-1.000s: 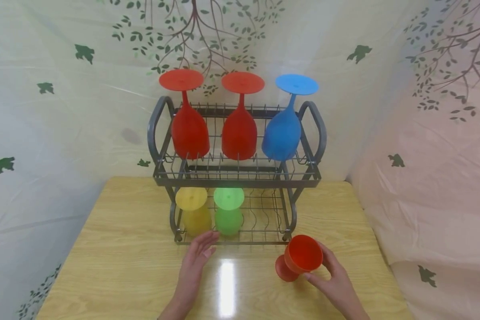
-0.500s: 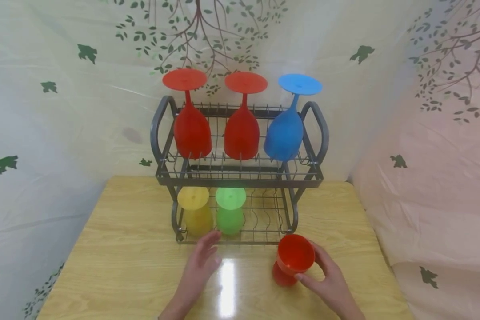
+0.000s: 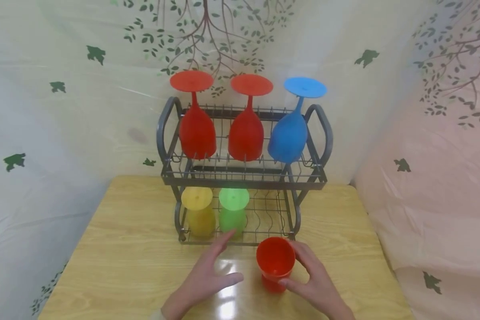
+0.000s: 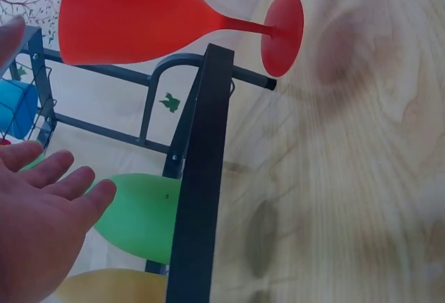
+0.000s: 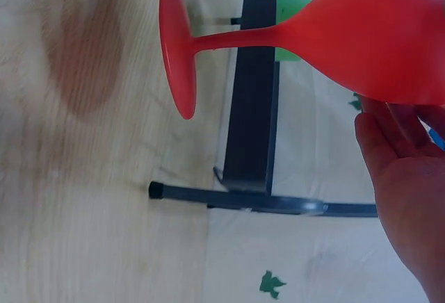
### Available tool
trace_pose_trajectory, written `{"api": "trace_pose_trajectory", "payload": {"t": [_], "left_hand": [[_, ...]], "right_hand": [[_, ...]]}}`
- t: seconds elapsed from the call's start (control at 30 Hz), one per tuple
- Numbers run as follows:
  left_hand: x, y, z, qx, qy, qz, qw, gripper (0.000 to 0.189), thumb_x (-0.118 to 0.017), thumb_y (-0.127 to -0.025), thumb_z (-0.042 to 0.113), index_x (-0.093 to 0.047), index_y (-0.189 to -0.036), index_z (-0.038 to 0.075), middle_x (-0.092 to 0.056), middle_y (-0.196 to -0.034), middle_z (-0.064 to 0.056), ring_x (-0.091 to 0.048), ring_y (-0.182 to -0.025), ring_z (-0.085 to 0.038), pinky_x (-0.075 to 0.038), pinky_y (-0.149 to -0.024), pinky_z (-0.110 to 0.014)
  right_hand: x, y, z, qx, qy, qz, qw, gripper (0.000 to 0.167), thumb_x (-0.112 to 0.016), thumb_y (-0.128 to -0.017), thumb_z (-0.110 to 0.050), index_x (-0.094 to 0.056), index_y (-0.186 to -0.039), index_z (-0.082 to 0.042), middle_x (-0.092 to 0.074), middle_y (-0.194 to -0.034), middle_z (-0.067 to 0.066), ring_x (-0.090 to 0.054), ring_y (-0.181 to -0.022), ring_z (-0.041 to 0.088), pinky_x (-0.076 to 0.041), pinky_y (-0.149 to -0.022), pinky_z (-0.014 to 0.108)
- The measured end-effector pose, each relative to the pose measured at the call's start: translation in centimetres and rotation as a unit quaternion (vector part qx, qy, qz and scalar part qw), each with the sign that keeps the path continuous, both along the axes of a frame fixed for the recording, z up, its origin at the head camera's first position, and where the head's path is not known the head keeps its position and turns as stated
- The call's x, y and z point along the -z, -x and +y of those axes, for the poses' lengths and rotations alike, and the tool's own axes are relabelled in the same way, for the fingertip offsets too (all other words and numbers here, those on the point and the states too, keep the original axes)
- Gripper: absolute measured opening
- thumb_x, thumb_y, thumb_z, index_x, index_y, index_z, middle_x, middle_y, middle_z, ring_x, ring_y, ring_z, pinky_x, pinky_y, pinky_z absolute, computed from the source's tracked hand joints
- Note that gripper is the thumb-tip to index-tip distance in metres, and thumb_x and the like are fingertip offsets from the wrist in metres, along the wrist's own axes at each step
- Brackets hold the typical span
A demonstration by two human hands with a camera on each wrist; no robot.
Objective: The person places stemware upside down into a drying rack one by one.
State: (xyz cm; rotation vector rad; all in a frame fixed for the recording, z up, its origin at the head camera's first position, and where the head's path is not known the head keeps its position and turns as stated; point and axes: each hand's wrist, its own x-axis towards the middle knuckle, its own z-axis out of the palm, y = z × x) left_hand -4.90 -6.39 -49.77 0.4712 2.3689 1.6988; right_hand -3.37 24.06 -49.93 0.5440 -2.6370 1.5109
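Observation:
My right hand (image 3: 314,278) grips a red plastic wine glass (image 3: 275,258) by its bowl. The glass is upright, mouth up, in front of the rack's lower right part. In the right wrist view its stem and round foot (image 5: 177,53) stick out over the table, and the fingers lie along the bowl. To the left of the glass, my left hand (image 3: 208,275) is spread, thumb apart from the fingers, holding nothing. The left wrist view shows its fingers (image 4: 62,174) extended below the red bowl (image 4: 139,18).
A black two-tier dish rack (image 3: 244,183) stands at the back of the wooden table (image 3: 116,249). Upside down on its top tier are two red glasses (image 3: 198,133) and a blue glass (image 3: 288,138). Below are a yellow glass (image 3: 200,220) and a green glass (image 3: 233,218), also upside down.
The right hand has carried the red wine glass leftward, turning it more upright. My left hand has moved right toward it, with thumb and fingers spreading apart.

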Motion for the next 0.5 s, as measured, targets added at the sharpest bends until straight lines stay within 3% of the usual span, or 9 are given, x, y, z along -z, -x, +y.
{"api": "trace_pose_trajectory", "payload": {"t": [0.27, 0.5], "left_hand": [[-0.7, 0.4, 0.2, 0.036, 0.058, 0.043, 0.9967, 0.104, -0.085, -0.078, 0.055, -0.026, -0.162, 0.042, -0.031, -0.168, 0.003, -0.034, -0.15, -0.031, -0.034, -0.113, -0.068], [-0.8, 0.6, 0.4, 0.066, 0.078, 0.067, 0.9925, 0.103, -0.087, -0.078, 0.046, -0.033, -0.162, 0.026, -0.04, -0.163, 0.001, -0.048, -0.141, -0.032, -0.044, -0.107, -0.066]], "right_hand": [[-0.2, 0.1, -1.2, -0.017, -0.044, 0.009, 0.9988, 0.076, -0.088, -0.083, -0.037, -0.052, -0.15, -0.029, -0.055, -0.145, -0.007, -0.059, -0.126, 0.019, -0.059, -0.096, 0.041], [-0.4, 0.3, -2.4, -0.052, -0.077, 0.028, 0.9953, 0.081, -0.085, -0.083, -0.044, -0.05, -0.154, -0.025, -0.054, -0.148, -0.007, -0.056, -0.13, 0.022, -0.057, -0.096, 0.055]]}}
